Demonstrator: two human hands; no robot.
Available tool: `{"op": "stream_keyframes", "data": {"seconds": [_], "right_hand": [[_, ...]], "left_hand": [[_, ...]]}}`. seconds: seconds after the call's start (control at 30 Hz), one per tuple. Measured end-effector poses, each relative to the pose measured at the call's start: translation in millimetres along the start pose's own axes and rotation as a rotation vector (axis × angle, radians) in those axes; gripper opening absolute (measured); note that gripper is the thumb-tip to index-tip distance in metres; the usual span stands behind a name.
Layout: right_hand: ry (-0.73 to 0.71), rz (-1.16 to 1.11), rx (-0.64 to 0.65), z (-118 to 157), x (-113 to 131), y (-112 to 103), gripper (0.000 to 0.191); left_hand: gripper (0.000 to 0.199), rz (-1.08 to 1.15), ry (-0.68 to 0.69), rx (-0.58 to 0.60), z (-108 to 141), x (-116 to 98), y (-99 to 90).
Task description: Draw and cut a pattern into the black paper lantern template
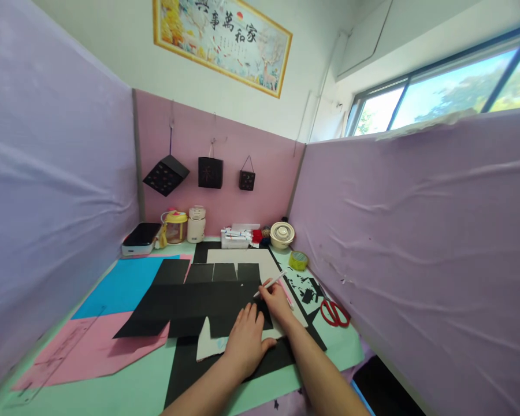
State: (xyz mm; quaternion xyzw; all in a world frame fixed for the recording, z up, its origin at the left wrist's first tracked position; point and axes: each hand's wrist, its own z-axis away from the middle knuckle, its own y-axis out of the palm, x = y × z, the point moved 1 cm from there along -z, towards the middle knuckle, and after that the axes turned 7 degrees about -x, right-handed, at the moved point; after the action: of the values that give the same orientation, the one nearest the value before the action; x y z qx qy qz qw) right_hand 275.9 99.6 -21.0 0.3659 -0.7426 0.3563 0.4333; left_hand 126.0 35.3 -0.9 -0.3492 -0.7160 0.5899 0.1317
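A large black card sheet [199, 300] with flaps cut along its far edge lies across the table. My left hand [248, 341] rests flat on its near right part, fingers stretched out. Close by, my right hand [277, 303] grips a slim white pen-like tool [275, 279], its lower end pointing at the card near the right side. Whether that end is a nib or a blade is too small to tell. Beneath the card is a whitish board [286, 300], with more black paper [190, 364] under it. A torn white piece [205, 345] shows by the near edge.
Red-handled scissors [334, 312], black paper scraps [307, 294] and a tape roll [299, 260] lie right. Blue sheet [112, 283] and pink sheet [86, 346] lie left. Along the back stand a yellow-lidded jar [175, 227], box of pens [237, 238] and pale lidded bowl [282, 234].
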Motion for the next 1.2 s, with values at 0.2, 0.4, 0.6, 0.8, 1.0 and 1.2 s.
{"op": "stream_keyframes", "data": {"seconds": [0.2,0.4,0.6,0.8,1.0,1.2], "right_hand": [[0.001,-0.032,-0.006,0,3,1,0.020],[-0.008,-0.013,0.002,0,1,0,0.020],[0.006,0.002,0.009,-1,0,-1,0.020],[-0.012,0.039,0.021,1,7,-4,0.022],[-0.024,0.034,0.010,2,11,-4,0.024],[-0.019,0.082,0.011,5,20,-11,0.029]], "left_hand": [[0.065,-0.013,-0.007,0.011,-1,-1,-2.4],[0.067,-0.014,-0.009,0.011,-2,0,-0.1],[0.069,0.003,-0.003,0.014,-2,0,-2.8],[0.071,0.011,0.000,0.008,0,0,-0.8],[0.071,0.016,0.000,0.002,-2,1,3.1],[0.066,0.063,0.013,-0.053,0,-3,-0.7]]}}
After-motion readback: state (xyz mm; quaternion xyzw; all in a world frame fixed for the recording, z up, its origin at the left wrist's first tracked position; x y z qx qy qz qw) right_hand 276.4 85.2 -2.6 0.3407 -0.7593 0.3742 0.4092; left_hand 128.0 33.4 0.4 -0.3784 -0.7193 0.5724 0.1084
